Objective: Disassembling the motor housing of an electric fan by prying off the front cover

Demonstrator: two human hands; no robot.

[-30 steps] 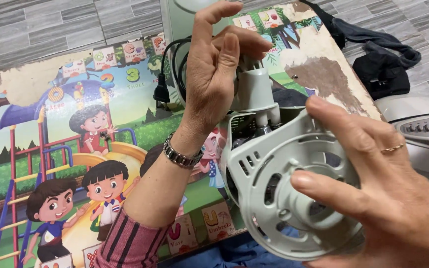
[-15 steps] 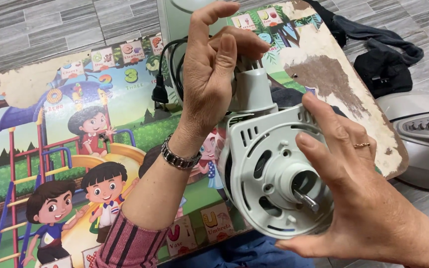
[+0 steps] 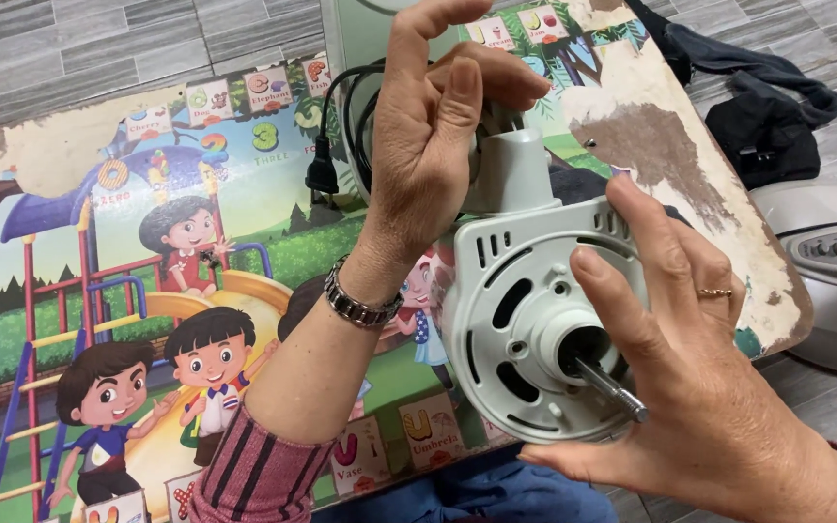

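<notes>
Much of the fan motor housing is hidden behind my own hands. My right hand wraps its front face from the right: the fingers lie over the upper rim and the thumb runs along the lower edge, so the right side of the round, slotted cover cannot be seen. The metal shaft sticks out of the middle of the cover towards me, and its tip just overlaps my palm; I cannot tell whether it touches. I wear a ring on that hand.

My left hand is raised behind the housing, over the pale neck of the fan. Its fingers are curled with the fingertips pinched together, but what they pinch, if anything, is covered by the fingers themselves. A metal bracelet sits on that wrist, and a striped sleeve is cut off at the bottom edge.

The housing is held up above the desk, whose top bears a worn cartoon playground picture with patches peeled bare. A black power cord and plug lie on it, partly behind my left hand. On the tiled floor to the right, a fan base with buttons is cut off by the frame, and a dark cloth lies beyond it.
</notes>
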